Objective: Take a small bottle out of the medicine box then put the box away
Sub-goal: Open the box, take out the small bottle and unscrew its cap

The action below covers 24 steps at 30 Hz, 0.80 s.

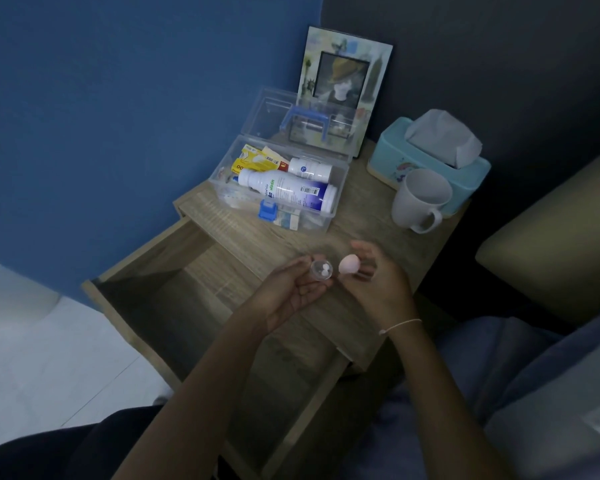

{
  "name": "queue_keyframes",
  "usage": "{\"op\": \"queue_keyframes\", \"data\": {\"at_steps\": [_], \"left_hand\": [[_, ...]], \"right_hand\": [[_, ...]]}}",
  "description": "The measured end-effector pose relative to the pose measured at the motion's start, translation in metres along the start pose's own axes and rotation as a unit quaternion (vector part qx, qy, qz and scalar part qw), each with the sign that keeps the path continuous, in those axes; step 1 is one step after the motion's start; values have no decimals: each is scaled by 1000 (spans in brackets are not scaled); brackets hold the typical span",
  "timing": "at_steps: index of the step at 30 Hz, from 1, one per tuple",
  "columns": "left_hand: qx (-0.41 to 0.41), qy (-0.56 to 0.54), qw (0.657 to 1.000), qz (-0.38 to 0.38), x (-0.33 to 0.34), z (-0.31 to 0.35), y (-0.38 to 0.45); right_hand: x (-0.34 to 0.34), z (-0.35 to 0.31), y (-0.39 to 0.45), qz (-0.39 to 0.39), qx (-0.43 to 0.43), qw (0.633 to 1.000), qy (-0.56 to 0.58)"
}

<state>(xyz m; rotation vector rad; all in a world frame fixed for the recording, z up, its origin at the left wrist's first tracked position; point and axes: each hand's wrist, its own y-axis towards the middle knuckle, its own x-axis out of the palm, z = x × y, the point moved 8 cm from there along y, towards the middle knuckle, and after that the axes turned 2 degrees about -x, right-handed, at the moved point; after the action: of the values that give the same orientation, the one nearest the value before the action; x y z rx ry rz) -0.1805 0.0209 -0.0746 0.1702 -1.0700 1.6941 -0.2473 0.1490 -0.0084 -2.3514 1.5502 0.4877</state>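
My left hand (288, 292) holds a small clear bottle (321, 270) with two white pills visible inside; its mouth is uncovered. My right hand (374, 282) pinches the bottle's pink cap (350, 264) just to the right of the bottle. Both hands hover over the near part of the wooden nightstand (368, 216). Behind them the clear plastic medicine box (340, 188) stands with its lid raised and blue handle showing. Inside lie a large white bottle (288, 190), a smaller white bottle (309, 168) and yellow packets.
The nightstand's drawer (174, 289) is pulled out to the left, below my hands. A white mug (420, 202), a teal tissue box (430, 157) and a picture frame (347, 74) stand at the back. A blue wall is left; a sofa arm (551, 244) is right.
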Motion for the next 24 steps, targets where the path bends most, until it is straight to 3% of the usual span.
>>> {"op": "queue_keyframes", "data": {"at_steps": [4, 9, 15, 20, 24], "left_hand": [[14, 6, 999, -29, 5, 3, 0], [109, 167, 980, 24, -3, 13, -3], [219, 341, 910, 82, -1, 31, -8], [300, 503, 801, 123, 10, 40, -14], [319, 545, 764, 132, 14, 42, -12]], "right_hand": [[-6, 21, -9, 31, 19, 999, -13], [-3, 27, -18, 50, -10, 997, -66], [3, 37, -21, 62, -12, 993, -100], [4, 45, -23, 92, -1, 987, -132], [7, 49, -21, 100, -6, 983, -154]]}}
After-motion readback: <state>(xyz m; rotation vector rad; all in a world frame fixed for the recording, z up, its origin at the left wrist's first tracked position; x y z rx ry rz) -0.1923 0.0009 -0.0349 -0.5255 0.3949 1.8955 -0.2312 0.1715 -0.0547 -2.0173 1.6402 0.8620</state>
